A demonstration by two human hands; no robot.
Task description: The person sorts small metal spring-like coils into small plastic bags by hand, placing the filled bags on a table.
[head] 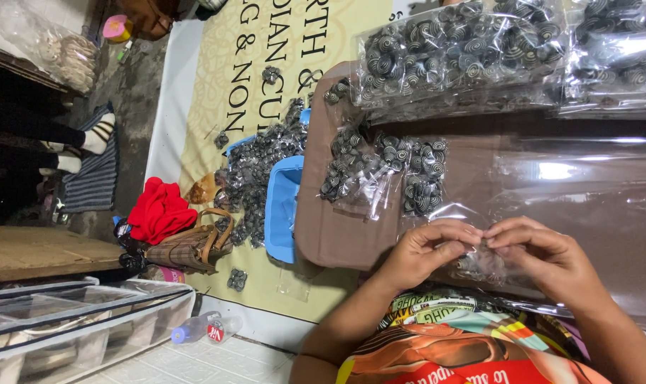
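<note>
Both hands, left hand [426, 252] and right hand [543, 256], pinch a small clear bag [479, 264] together. Beyond that bag, filled bags [465, 53] crown the brown surface [344, 235]; a loose spiral-bead heap [255, 171] past it remains unbagged.

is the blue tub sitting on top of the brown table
No, the blue tub sits on the printed floor mat beside the brown table, not on it.

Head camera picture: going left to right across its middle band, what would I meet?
Grey striped floor mat → red cloth bundle → tan checked handbag → blue plastic tray → clear bag of black-and-white swirled pieces → left hand → right hand, fingertips meeting over a small clear packet.
</note>
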